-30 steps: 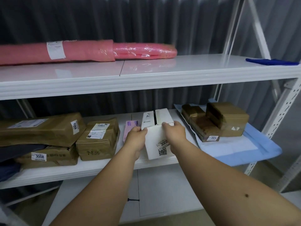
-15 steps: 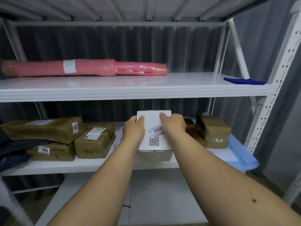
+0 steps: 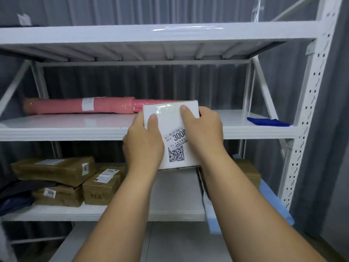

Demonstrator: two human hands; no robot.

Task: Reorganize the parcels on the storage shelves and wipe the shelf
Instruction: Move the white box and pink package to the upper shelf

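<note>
I hold a white box parcel (image 3: 172, 133) with a 3008 label and a QR code in front of the middle shelf (image 3: 75, 132). My left hand (image 3: 143, 142) grips its left side, thumb on the front face. My right hand (image 3: 203, 129) grips its right side, thumb near the top edge. The box is lifted in the air, its top about level with the middle shelf's surface. A long pink wrapped roll (image 3: 81, 107) lies at the back of that shelf. A folded dark blue cloth (image 3: 267, 121) lies on the shelf's right end.
On the lower shelf (image 3: 175, 201), several brown taped parcels (image 3: 56, 170) are stacked at the left over dark bags (image 3: 17, 197). More brown parcels (image 3: 249, 172) sit on a light blue sheet (image 3: 272, 203) at the right. A white upright post (image 3: 304, 118) stands at right.
Both hands have lifted the white box from the lower shelf up to the height of the middle shelf. The view has tilted upward with it.
</note>
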